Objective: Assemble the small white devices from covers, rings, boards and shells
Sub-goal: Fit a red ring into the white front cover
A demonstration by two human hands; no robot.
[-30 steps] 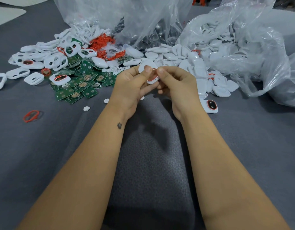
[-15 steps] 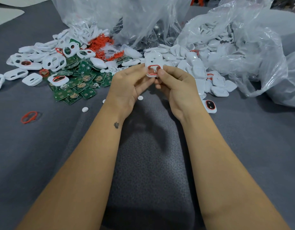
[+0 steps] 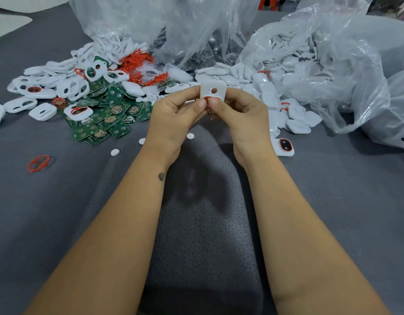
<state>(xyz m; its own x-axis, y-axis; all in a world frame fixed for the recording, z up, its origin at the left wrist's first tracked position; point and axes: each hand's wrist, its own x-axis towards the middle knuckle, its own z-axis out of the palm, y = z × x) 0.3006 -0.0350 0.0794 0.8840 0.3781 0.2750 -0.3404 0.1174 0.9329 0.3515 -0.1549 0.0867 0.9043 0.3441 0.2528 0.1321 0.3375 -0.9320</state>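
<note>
While my left hand [image 3: 173,117] and right hand [image 3: 244,114] both pinch the cover [image 3: 212,90], its ring [image 3: 210,99] sits under my thumbs, boards [image 3: 105,119] far-left.

white cover [image 3: 212,90], green boards [image 3: 110,114], orange ring [image 3: 38,163]

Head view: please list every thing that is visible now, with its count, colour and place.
white cover: one, white with a red ring at its lower edge, held up between both hands
green boards: many, green, pile left of centre
loose covers: many, white, pile at far left
red rings: a heap, red, behind the boards
single red ring: one, red, alone at left
white shells: many, white, spilling from the right bag
plastic bags: several, clear, at the back
finished device: one, white with red ring, beside the right wrist
left hand: pinches the cover
right hand: pinches the cover
</note>
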